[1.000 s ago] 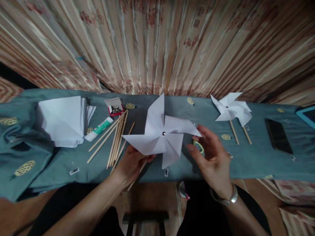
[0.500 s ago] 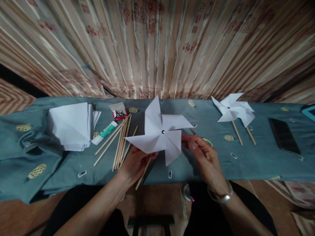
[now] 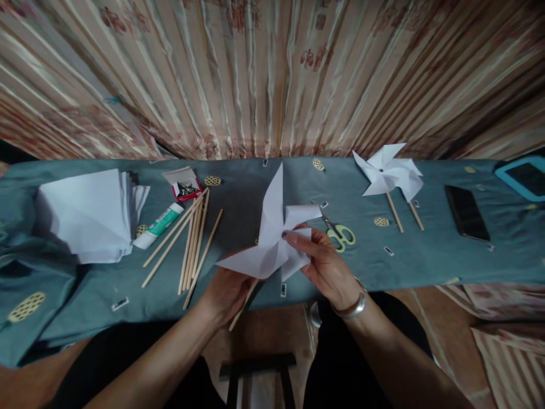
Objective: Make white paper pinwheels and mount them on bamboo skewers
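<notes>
Above the teal tablecloth [image 3: 426, 255], the white paper pinwheel [image 3: 273, 250] could crease at its middle if the right hand [image 3: 327, 266], thumb and fingers pinching there, presses too hard, or slew if the left hand [image 3: 226, 294], its partly hidden fingers clamped on the wooden stick [image 3: 242, 308], slackens.

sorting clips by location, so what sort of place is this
Likely a room in a home, used here for crafts: a patterned curtain hangs behind a cloth-covered table, a white paper pinwheel is in hand, and wooden sticks lie on the cloth.
</notes>
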Action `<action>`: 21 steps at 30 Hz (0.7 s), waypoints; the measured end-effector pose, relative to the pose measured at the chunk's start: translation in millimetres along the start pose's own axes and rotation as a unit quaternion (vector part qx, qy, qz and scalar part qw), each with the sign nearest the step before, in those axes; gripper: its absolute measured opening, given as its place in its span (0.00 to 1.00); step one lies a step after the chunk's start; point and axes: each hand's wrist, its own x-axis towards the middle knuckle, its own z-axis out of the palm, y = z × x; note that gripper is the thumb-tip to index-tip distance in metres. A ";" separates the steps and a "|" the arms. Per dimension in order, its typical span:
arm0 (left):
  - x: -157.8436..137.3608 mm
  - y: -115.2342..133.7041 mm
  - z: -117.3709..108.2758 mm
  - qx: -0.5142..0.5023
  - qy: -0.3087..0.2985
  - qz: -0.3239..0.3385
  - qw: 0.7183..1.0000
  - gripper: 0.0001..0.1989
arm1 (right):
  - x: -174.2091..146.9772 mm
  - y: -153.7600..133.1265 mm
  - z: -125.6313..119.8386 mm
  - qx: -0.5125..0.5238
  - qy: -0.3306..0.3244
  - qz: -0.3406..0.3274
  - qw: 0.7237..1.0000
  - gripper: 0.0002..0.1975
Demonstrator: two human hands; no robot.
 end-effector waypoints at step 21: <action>-19.1 22.2 -2.8 0.207 -0.110 0.148 0.961 0.10 | -20.1 -6.3 -4.1 -0.112 -0.032 -0.073 0.991 0.10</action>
